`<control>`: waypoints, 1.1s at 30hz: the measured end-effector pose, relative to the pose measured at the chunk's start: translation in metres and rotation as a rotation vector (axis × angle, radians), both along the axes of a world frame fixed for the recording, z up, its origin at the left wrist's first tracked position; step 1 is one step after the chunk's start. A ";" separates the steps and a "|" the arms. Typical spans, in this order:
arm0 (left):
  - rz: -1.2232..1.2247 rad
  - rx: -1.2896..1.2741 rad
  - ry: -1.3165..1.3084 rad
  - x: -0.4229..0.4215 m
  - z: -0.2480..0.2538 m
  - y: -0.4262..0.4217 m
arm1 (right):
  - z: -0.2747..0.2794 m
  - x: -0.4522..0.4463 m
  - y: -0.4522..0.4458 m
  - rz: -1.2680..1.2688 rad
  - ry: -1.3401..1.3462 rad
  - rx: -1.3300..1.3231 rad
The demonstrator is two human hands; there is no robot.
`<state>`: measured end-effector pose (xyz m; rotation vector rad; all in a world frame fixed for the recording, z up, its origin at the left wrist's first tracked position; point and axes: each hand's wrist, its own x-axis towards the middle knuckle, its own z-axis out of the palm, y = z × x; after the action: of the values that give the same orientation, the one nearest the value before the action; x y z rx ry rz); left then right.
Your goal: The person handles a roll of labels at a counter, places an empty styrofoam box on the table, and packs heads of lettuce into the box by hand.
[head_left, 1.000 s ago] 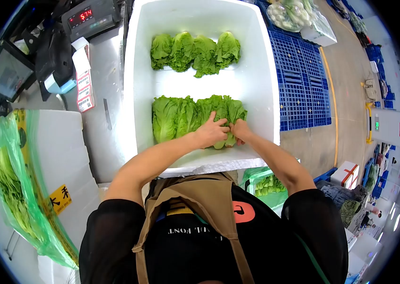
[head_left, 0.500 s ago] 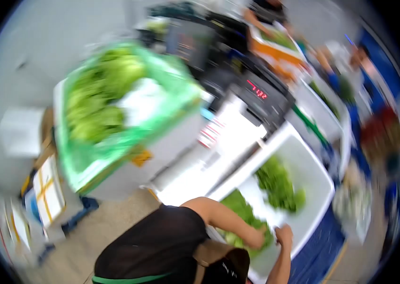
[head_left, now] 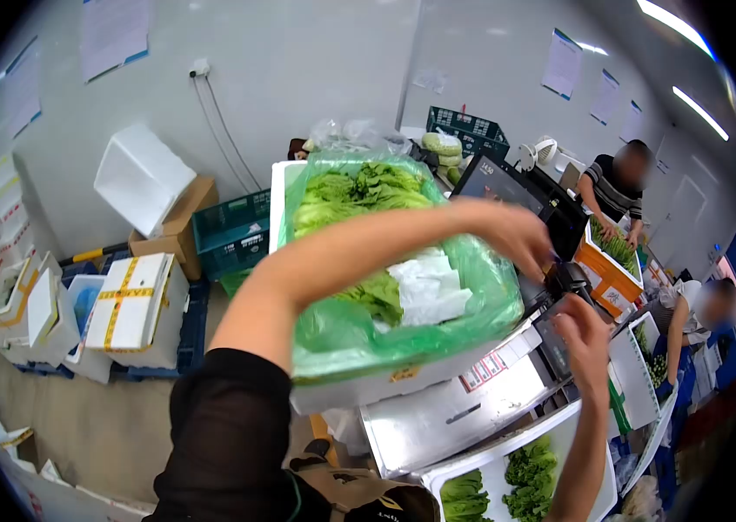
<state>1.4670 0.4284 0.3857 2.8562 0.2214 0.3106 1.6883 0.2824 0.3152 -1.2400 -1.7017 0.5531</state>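
My left hand reaches across the lettuce box to a small black device beside the screen. Motion blurs its fingers, which point down at the device. Just below, my right hand is raised with bent fingers near the device; what they hold, if anything, is hidden. Under my left forearm, green leafy lettuce lies in a foam box lined with green plastic, beside white paper. Below my right hand, two bunches of leafy greens lie in a white foam bin.
A metal counter stands between the lined box and the bin. At the right, one person handles greens in an orange box; another person leans over a white box. Taped foam boxes and a green crate stand left.
Both hands have moved up from the greens in the white bin to the black device near the screen. My view has tilted up, showing more wall and the people at the right.
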 end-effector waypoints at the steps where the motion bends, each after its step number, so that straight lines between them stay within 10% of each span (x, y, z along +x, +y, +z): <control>1: 0.197 0.075 -0.081 -0.044 -0.005 0.041 | 0.000 -0.029 0.024 0.100 0.076 -0.078; 4: 0.809 0.188 0.052 -0.145 -0.035 0.142 | -0.010 -0.111 0.099 0.179 0.137 -0.332; 9: 1.090 0.090 -0.146 -0.202 -0.101 0.248 | -0.065 -0.184 0.221 -0.018 0.271 -0.663; 33: 1.107 0.016 0.360 -0.195 -0.128 0.323 | -0.128 -0.245 0.298 -0.376 0.349 -0.584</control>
<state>1.2723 0.7518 0.2576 2.4639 1.8438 -0.0290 1.4431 0.5801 0.1872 -1.7044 -1.0054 1.0070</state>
